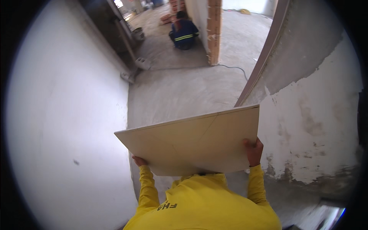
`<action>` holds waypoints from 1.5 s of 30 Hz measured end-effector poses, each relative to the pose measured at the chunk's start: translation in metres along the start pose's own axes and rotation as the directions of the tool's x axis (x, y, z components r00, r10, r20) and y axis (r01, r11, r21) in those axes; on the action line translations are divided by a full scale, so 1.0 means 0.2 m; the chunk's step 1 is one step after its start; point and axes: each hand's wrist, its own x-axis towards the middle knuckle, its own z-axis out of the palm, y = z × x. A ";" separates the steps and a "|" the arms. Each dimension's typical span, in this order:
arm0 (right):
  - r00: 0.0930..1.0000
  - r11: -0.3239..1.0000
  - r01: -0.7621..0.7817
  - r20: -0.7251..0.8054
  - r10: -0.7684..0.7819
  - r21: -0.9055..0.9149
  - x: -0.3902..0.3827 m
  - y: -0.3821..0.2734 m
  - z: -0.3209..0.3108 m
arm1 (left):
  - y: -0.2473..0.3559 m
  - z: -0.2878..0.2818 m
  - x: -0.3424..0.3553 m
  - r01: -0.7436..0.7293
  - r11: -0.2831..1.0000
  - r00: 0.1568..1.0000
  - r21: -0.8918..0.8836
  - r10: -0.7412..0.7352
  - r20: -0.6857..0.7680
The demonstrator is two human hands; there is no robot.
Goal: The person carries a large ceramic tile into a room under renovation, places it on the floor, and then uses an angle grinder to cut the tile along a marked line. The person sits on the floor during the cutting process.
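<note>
A large, flat, rectangular beige tile (191, 142) is held up in front of my chest, tilted, its right end higher than its left. Faint lines run across its face, one of them slanting near the top edge. My left hand (139, 160) grips its lower left edge, fingers mostly hidden by the tile. On the right side, my right hand (253, 151) is closed round the edge, with the thumb on the face towards me. Both arms are in yellow sleeves.
A white wall (73, 115) runs close on my left; a patchy, stained wall (310, 126) stands on my right beside a door frame (264, 57). Ahead, a person (184, 32) crouches on the concrete floor (180, 92). A cable (235, 68), a bucket (138, 33) and a block (143, 63) lie farther off.
</note>
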 end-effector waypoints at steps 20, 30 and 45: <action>0.989 0.995 -0.002 -0.144 0.017 0.102 2.42 -0.03 1.03 | 0.89 2.85 1.05 -0.120 0.993 0.990 0.003 0.120 0.077; 0.736 0.997 -0.025 -0.673 0.069 0.075 3.04 0.19 0.90 | 1.28 4.97 1.03 -0.138 0.985 0.772 -0.102 0.171 0.613; 0.297 0.927 -0.337 -0.953 -0.060 -0.163 4.21 0.59 -0.23 | 1.55 7.22 -0.88 -0.491 0.869 0.441 0.058 0.191 0.877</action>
